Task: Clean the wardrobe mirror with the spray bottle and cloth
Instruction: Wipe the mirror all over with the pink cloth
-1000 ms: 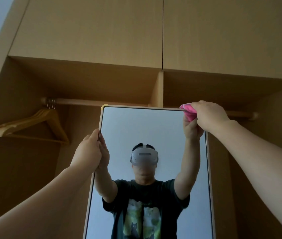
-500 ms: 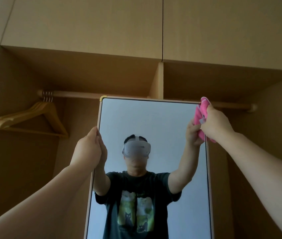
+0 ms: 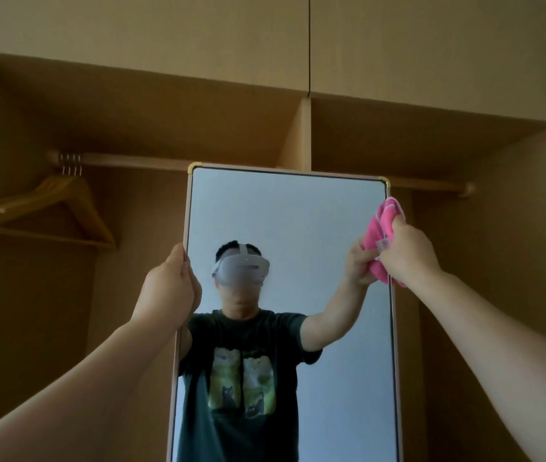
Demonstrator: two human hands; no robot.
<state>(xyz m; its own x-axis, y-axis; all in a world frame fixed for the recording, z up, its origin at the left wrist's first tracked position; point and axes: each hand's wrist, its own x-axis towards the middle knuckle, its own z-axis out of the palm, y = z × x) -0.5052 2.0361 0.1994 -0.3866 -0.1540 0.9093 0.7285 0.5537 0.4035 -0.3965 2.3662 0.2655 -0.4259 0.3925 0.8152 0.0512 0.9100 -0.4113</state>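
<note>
A person stands before an open wooden wardrobe point(image 3: 431, 145), both bare arms raised to a tall framed mirror point(image 3: 298, 208) that rises in front of the hanging rail point(image 3: 131, 160). The left hand point(image 3: 168, 291) is curled around the mirror's left edge, fingers wrapped behind the frame and out of sight, thumb side facing the camera. The right hand point(image 3: 408, 253) is closed on a bunched pink cloth point(image 3: 383, 225), pressing it against the mirror's right edge just below the brass-coloured top right corner; part of the cloth folds over the frame, and its lower end is hidden behind the hand. A small pale tag on the cloth shows near the knuckles, too blurred to read. In the glass, the person's reflection wears a dark T-shirt with a printed panel; the print is soft and hard to make out. The mirror's lower part runs off the bottom of the frame, so its base and what it stands on cannot be seen. At left, a cluster of wooden hangers point(image 3: 51, 208) hangs from the rail, their left ends cut off by the edge of the view. Closed upper cabinet doors point(image 3: 198, 45) fill the top, and both forearms leave the picture at the bottom corners.
</note>
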